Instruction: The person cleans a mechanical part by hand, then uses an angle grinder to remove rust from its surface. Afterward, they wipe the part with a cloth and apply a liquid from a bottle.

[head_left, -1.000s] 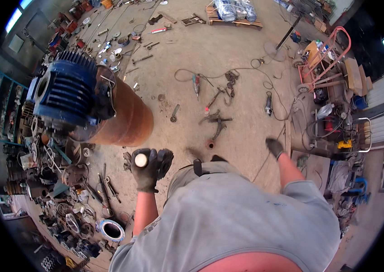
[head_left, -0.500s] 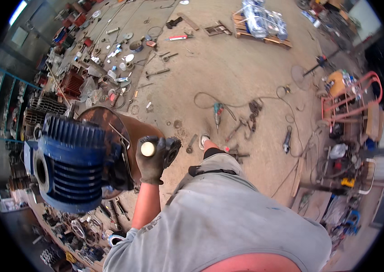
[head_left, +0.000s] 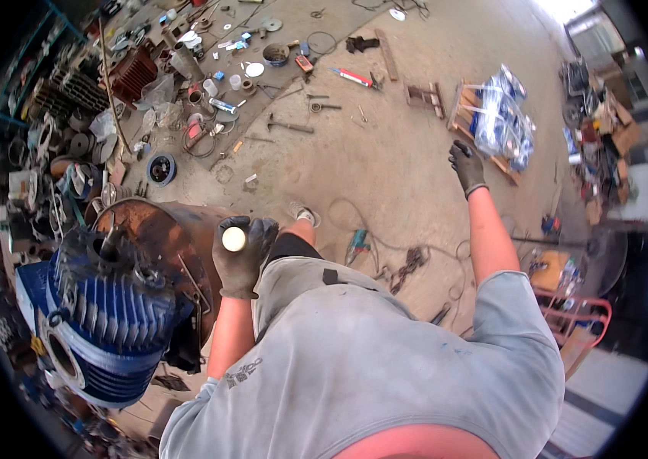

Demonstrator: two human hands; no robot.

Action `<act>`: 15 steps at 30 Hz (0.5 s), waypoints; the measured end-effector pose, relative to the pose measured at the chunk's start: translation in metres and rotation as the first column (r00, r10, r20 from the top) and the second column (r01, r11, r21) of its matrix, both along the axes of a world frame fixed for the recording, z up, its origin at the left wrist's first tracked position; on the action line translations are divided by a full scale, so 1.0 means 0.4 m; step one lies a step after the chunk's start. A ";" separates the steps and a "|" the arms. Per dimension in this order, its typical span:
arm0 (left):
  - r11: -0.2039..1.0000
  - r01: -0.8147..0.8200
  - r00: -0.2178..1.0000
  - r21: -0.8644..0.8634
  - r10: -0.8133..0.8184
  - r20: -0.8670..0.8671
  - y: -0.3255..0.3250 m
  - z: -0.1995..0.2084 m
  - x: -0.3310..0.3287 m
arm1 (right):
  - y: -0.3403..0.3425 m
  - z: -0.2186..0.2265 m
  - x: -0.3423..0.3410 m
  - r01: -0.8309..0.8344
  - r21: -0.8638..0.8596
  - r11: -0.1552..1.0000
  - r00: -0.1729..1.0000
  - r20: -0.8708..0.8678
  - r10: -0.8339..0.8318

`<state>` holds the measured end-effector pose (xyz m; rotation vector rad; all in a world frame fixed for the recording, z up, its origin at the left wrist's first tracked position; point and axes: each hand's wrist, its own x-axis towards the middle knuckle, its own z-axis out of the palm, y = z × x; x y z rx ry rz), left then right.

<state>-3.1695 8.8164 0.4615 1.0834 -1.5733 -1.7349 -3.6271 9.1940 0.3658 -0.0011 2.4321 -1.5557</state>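
Observation:
My left hand, in a dark work glove, is closed around a rod or handle whose round cream-coloured end points up. The rest of that handle is hidden by the hand. Just left of it lies a rusty metal drum, and beside that a blue ribbed machine housing with a round flanged opening. My right hand, also gloved, is stretched out ahead to the right with its fingers loosely bent and apart. Nothing shows in it. It appears in front of the plastic-wrapped blue load on a wooden pallet.
Tools and parts lie on the concrete floor: a hammer, a red-and-white tube, a teal power drill with its cable, and a chain. Crowded machine parts line the left side. A red trolley stands at right.
My right hand has come into view, reaching out to the right. The view has turned and shifted; the blue housing shows more of its top. My left hand still grips the pale-ended handle.

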 end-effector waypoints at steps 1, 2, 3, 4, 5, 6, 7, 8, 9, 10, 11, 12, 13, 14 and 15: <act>0.996 -0.003 0.997 0.094 0.011 -0.083 -0.027 -0.028 -0.049 | -0.017 -0.005 -0.068 -0.109 0.079 0.991 0.991 -0.065 0.114; 0.983 0.023 0.988 0.183 0.006 -0.154 -0.040 -0.058 -0.120 | 0.017 -0.039 -0.138 -0.182 0.163 0.970 0.974 -0.105 0.201; 0.976 -0.023 0.972 0.217 0.072 -0.223 -0.092 -0.114 -0.136 | -0.106 -0.062 -0.178 -0.236 0.073 0.969 0.964 -0.106 0.243; 0.990 -0.087 0.982 0.115 0.104 -0.155 -0.131 -0.166 -0.136 | -0.225 -0.099 -0.157 -0.298 -0.010 0.954 0.952 -0.078 0.297; 0.992 -0.122 0.990 0.006 0.122 -0.072 -0.158 -0.216 -0.153 | -0.344 -0.099 -0.131 -0.284 -0.057 0.957 0.957 0.041 0.287; 0.986 -0.159 0.987 -0.054 0.159 -0.010 -0.177 -0.203 -0.169 | -0.442 -0.091 -0.073 -0.252 -0.082 0.964 0.951 0.162 0.263; 0.983 -0.186 0.982 -0.003 0.186 -0.037 -0.189 -0.197 -0.195 | -0.470 -0.102 -0.054 -0.347 0.024 0.938 0.927 0.163 0.339; 0.977 -0.212 0.975 0.032 0.213 -0.069 -0.213 -0.194 -0.239 | -0.515 -0.119 -0.065 -0.436 0.113 0.893 0.894 0.165 0.416; 0.963 -0.263 0.960 0.063 0.267 -0.084 -0.244 -0.198 -0.263 | -0.595 -0.111 -0.060 -0.506 0.182 0.843 0.858 0.203 0.472; 0.945 -0.314 0.943 0.094 0.322 -0.085 -0.269 -0.200 -0.273 | -0.674 -0.086 -0.037 -0.575 0.244 0.781 0.815 0.255 0.520; 0.926 -0.356 0.927 0.124 0.367 -0.077 -0.284 -0.193 -0.278 | -0.753 -0.048 -0.022 -0.605 0.230 0.762 0.786 0.320 0.528; 0.906 -0.388 0.909 0.167 0.407 -0.095 -0.294 -0.184 -0.293 | -0.790 -0.057 -0.032 -0.647 0.216 0.731 0.752 0.336 0.567; 0.882 -0.423 0.886 0.210 0.451 -0.111 -0.312 -0.172 -0.314 | -0.837 -0.063 -0.056 -0.691 0.202 0.694 0.713 0.351 0.607; 0.851 -0.460 0.859 0.252 0.499 -0.115 -0.319 -0.172 -0.329 | -0.882 -0.075 -0.070 -0.736 0.183 0.652 0.665 0.374 0.646; 0.865 -0.476 0.869 0.157 0.490 -0.068 -0.330 -0.198 -0.337 | -0.939 -0.084 -0.093 -0.772 0.202 0.603 0.630 0.374 0.681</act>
